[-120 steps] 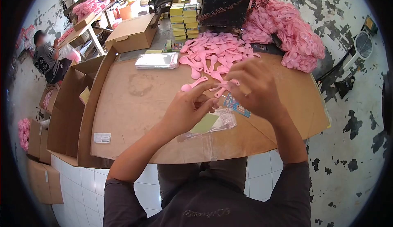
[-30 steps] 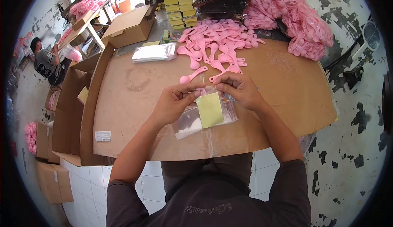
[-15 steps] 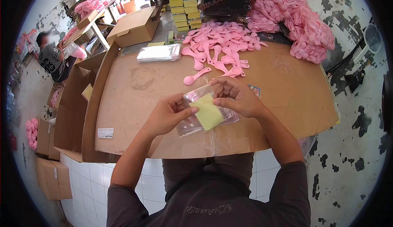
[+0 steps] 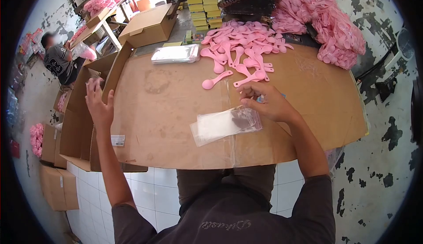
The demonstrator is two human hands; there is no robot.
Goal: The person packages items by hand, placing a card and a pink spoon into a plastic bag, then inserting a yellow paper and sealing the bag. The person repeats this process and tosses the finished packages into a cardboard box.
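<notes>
My left hand (image 4: 100,105) reaches over the side of the long cardboard box (image 4: 76,131), fingers stretched and apart. A small clear packet (image 4: 95,73) shows just beyond its fingertips, partly hidden by them. At the middle of the cardboard-topped table, my right hand (image 4: 263,101) hovers by the far right end of a stack of clear plastic bags (image 4: 216,126), its fingers loosely bent and apart. Behind that hand, a blue printed card (image 4: 261,98) is mostly covered. Pink measuring spoons (image 4: 217,80) lie just past it, the nearest one on its own.
A big heap of pink spoons (image 4: 339,37) fills the back right. Stacked cards (image 4: 203,8) stand at the back, near a pack of clear bags (image 4: 175,53) and a closed carton (image 4: 147,26). A person (image 4: 59,59) sits at the far left.
My left hand has swung left from the middle to the box, and the yellow-green packet has left the middle. My right hand stays near the bags, slightly further right.
</notes>
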